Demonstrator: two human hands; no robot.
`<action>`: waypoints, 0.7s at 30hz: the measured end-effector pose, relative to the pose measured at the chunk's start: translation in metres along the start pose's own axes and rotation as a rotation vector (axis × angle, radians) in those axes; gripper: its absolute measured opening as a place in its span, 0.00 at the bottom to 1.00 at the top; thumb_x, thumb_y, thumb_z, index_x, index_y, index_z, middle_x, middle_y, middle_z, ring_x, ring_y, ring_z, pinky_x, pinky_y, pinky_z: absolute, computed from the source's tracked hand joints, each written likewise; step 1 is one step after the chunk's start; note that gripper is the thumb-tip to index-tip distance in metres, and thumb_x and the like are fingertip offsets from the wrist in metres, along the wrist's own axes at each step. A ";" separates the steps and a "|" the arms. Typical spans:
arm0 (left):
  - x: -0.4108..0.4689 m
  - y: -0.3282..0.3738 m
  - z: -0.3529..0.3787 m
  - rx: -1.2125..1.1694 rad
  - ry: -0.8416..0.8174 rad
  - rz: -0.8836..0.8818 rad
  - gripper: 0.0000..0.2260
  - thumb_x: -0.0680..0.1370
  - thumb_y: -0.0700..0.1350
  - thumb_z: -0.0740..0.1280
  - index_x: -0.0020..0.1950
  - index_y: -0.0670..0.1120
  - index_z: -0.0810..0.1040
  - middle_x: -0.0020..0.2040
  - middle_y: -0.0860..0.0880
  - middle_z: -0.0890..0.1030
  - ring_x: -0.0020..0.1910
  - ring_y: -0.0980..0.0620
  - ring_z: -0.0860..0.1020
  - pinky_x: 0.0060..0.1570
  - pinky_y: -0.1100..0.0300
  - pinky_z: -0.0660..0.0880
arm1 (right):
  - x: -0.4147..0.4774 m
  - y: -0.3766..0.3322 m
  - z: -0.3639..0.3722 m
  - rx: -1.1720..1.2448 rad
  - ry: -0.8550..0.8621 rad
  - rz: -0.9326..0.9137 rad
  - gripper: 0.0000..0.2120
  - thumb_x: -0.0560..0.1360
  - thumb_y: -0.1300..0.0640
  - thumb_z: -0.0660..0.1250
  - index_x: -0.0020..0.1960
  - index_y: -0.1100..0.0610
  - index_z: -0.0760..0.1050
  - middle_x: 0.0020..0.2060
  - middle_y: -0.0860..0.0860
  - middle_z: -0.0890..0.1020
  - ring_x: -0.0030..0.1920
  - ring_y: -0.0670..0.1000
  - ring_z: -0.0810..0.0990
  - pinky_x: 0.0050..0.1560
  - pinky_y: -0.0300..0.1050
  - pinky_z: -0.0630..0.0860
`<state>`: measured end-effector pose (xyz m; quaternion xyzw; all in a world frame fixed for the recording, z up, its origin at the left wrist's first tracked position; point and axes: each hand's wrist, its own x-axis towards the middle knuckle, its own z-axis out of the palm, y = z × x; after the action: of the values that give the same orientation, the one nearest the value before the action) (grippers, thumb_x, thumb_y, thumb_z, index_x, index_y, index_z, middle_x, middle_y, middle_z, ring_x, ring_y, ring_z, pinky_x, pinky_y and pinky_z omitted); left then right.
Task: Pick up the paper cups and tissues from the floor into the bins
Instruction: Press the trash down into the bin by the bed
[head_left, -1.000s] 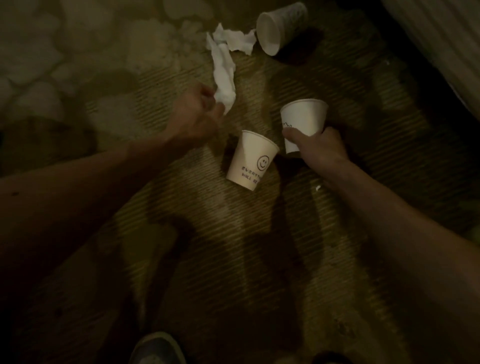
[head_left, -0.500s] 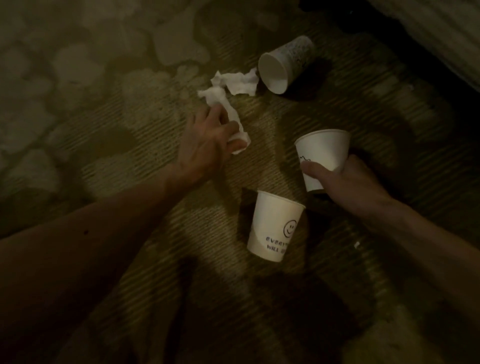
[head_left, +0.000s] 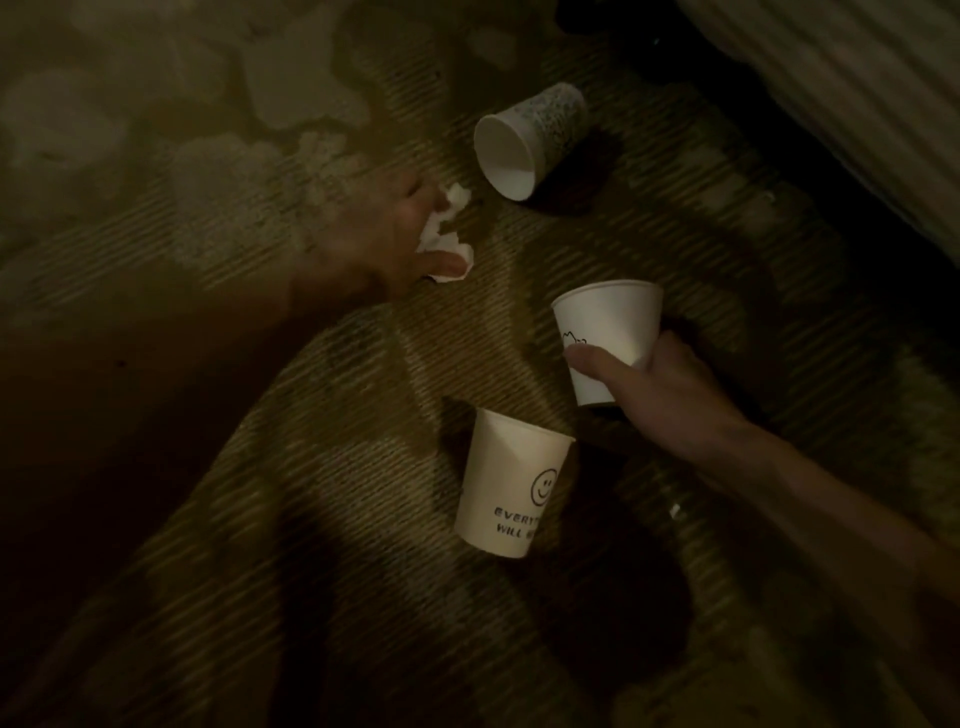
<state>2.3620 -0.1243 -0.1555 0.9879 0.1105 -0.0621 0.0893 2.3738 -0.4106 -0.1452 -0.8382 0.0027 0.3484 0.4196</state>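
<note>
Pick-up step: left hand (head_left: 371, 249) fingers curl on the tissue (head_left: 441, 234), right hand (head_left: 670, 397) fingers clamp the held cup (head_left: 608, 322); next, likely nest the smiley cup (head_left: 511, 483), then the speckled cup (head_left: 527, 137).

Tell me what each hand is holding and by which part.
The left hand grips the crumpled tissue as a bunch. The right hand grips a paper cup round its lower side wall.

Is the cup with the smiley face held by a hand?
No, the smiley cup lies free on the carpet; the right hand grips another cup.
</note>
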 end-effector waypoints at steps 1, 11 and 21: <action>-0.010 0.006 0.005 -0.065 0.038 -0.005 0.27 0.77 0.59 0.67 0.70 0.44 0.71 0.68 0.41 0.72 0.66 0.42 0.69 0.63 0.52 0.63 | -0.001 0.000 -0.001 0.011 -0.009 -0.004 0.38 0.66 0.35 0.71 0.68 0.54 0.66 0.51 0.46 0.75 0.48 0.47 0.76 0.39 0.42 0.72; -0.136 0.048 -0.001 -0.528 0.061 -0.245 0.13 0.78 0.45 0.68 0.35 0.41 0.80 0.35 0.50 0.82 0.35 0.55 0.79 0.38 0.60 0.74 | -0.030 0.002 -0.025 0.254 -0.155 0.115 0.27 0.67 0.40 0.73 0.60 0.54 0.76 0.49 0.50 0.84 0.49 0.52 0.83 0.46 0.49 0.77; -0.208 0.101 0.011 -1.219 0.105 -0.735 0.09 0.82 0.41 0.62 0.51 0.56 0.76 0.50 0.52 0.80 0.47 0.54 0.81 0.32 0.65 0.77 | -0.090 0.040 0.010 0.493 -0.296 0.208 0.25 0.64 0.39 0.73 0.55 0.52 0.79 0.43 0.50 0.85 0.42 0.49 0.80 0.33 0.41 0.69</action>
<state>2.1824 -0.2663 -0.1206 0.6627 0.4556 0.0325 0.5934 2.2876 -0.4552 -0.1246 -0.6463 0.1119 0.4967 0.5683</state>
